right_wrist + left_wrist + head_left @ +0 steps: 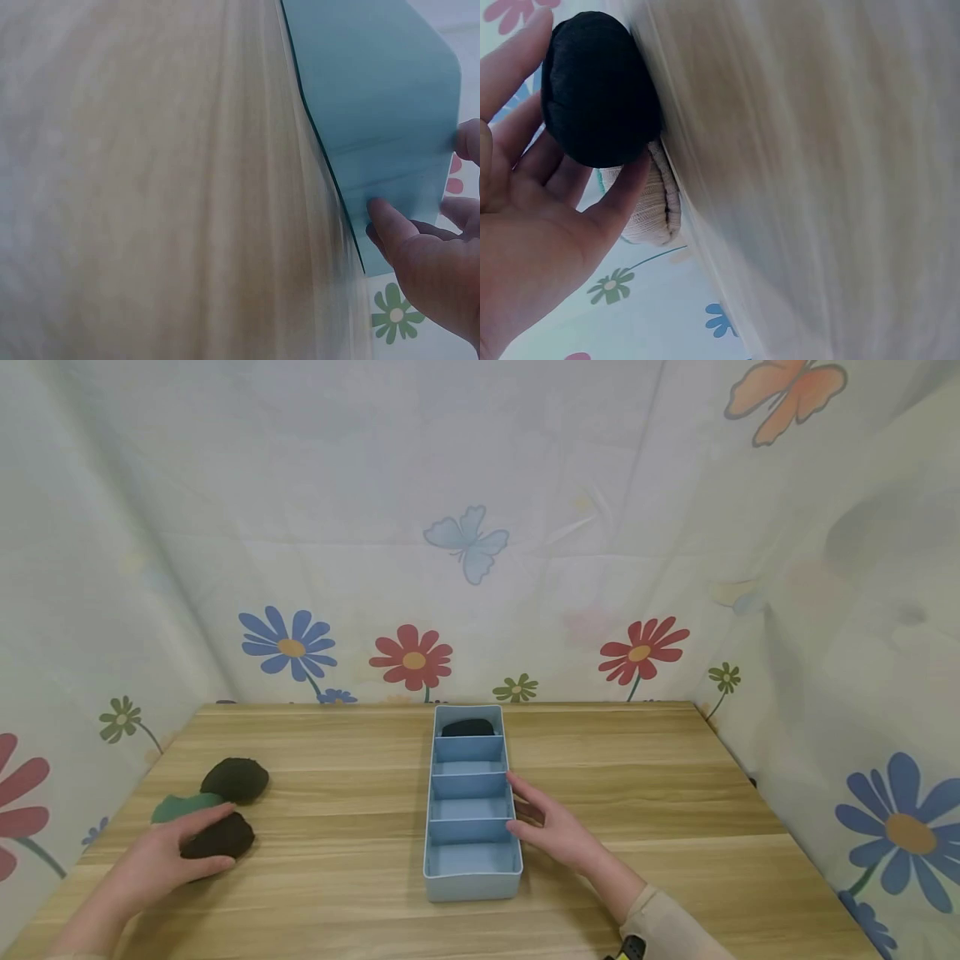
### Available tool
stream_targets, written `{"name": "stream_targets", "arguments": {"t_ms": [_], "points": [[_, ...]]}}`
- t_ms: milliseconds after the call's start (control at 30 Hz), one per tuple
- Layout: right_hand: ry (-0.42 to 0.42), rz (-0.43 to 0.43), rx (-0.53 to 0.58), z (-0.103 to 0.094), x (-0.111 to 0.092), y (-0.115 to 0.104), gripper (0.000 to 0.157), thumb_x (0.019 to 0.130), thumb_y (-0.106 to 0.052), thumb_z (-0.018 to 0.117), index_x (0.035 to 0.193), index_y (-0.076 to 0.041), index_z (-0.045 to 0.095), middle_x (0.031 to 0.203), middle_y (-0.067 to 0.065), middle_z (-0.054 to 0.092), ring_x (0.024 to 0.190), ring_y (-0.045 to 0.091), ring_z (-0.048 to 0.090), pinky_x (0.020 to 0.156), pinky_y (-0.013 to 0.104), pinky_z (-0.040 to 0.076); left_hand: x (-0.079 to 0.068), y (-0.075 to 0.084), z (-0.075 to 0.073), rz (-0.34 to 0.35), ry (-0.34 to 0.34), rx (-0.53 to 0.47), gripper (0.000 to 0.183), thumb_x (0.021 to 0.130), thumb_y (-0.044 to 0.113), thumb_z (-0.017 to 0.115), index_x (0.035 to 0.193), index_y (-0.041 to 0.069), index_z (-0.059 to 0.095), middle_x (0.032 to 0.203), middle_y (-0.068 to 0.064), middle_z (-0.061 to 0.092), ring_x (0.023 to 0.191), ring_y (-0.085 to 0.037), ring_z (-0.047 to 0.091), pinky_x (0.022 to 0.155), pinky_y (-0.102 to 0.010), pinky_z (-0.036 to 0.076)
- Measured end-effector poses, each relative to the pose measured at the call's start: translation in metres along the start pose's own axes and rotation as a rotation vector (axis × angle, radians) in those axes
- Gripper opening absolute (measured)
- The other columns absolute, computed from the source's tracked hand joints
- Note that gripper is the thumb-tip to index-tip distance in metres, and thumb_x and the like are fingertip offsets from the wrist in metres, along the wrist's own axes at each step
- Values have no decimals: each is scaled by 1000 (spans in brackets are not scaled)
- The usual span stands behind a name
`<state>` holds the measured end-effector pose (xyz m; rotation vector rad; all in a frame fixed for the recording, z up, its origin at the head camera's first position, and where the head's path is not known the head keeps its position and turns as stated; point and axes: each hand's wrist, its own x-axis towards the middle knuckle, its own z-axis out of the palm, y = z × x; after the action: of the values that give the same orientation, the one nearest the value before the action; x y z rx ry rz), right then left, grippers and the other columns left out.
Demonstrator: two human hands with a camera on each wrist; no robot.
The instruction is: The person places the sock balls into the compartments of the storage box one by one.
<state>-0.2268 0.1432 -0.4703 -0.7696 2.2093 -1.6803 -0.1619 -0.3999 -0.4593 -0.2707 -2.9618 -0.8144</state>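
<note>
My left hand [150, 867] holds a rolled-up black sock [227, 837] on the left of the table, thumb at the near side and fingers over the far side. A green rolled-up sock [178, 807] lies just behind it, partly hidden by the fingers. Farther back, a second black rolled-up sock [236, 779] touches the green one. At the middle stands a light blue divided box [472, 887], a black rolled-up sock [468, 727] in its farthest compartment. My right hand [558, 833] touches the box's right side with extended fingertips.
The wooden table [345, 893] reaches back to a flowered cloth [360, 560] that hangs behind it and on both sides. In the left wrist view, a beige ribbed part [649, 210] shows beneath the held black sock.
</note>
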Motion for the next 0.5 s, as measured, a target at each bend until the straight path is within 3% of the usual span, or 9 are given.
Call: {"name": "stream_targets", "arguments": {"t_ms": [133, 267, 367, 500], "points": [[5, -6, 1, 0, 0, 0, 71, 98, -10, 63, 155, 2, 23, 159, 24, 22, 137, 47, 36, 112, 53, 30, 1, -1, 1, 31, -11, -3, 78, 79, 36, 84, 142, 2, 52, 137, -28, 53, 123, -56, 44, 88, -66, 42], [10, -11, 0, 0, 0, 2, 71, 97, -10, 63, 155, 2, 23, 159, 24, 22, 136, 47, 37, 111, 53, 30, 3, -5, 2, 52, -10, 19, 76, 77, 36, 84, 140, 5, 56, 135, -24, 57, 122, -49, 48, 88, -32, 49], [8, -10, 2, 0, 0, 2, 71, 98, -10, 63, 155, 1, 23, 159, 24, 22, 136, 47, 37, 111, 53, 30, 4, -9, 4, 102, 30, 15, 72, 76, 33, 86, 137, 6, 60, 131, -23, 60, 123, -21, 52, 82, -7, 36], [1, -10, 6, 0, 0, 1, 72, 98, -11, 63, 156, 0, 22, 159, 24, 21, 137, 47, 37, 112, 53, 30, 4, -12, 6, 155, 75, 13, 67, 74, 29, 88, 132, 6, 64, 126, -24, 63, 114, 9, 44, 83, 0, 27]]}}
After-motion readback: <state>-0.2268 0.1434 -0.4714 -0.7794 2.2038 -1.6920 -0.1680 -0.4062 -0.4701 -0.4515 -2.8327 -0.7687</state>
